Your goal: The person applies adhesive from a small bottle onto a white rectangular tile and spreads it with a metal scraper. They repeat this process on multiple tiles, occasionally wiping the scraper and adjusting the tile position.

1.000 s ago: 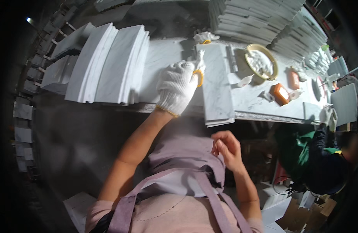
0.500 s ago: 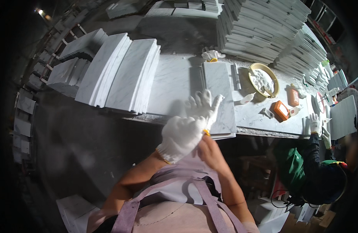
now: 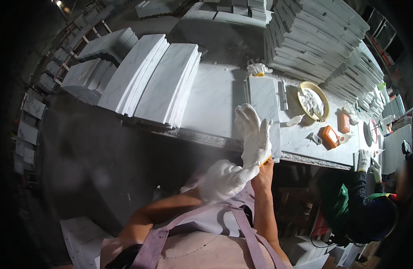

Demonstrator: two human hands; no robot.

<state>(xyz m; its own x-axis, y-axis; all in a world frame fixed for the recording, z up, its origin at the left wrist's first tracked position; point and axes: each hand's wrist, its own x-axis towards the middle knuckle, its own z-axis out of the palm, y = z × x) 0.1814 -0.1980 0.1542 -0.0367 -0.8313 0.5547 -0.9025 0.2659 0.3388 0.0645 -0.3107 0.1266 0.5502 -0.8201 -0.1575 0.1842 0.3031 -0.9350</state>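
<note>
Both my hands wear white knitted work gloves. My left hand is closed, its fingers gripping the right-hand glove near its yellow-edged cuff, at the heel of my right hand. Raised in front of the bench's near edge, my right hand has its fingers up and apart, with nothing in them. Bare skin of the right wrist shows below the cuff. Just beyond the right hand, a stack of white marble slabs lies on the marble-topped bench. The tips of my left fingers are partly hidden.
More slab stacks stand on the left; a tall tile pile rises at the back right. A yellow bowl of white paste, an orange box and spare gloves lie on the bench. A gloved co-worker works at right.
My hands have moved right, and the left has dropped lower, drawing on the glove toward the wrist. My right hand has turned more upright. The view has shifted slightly.
</note>
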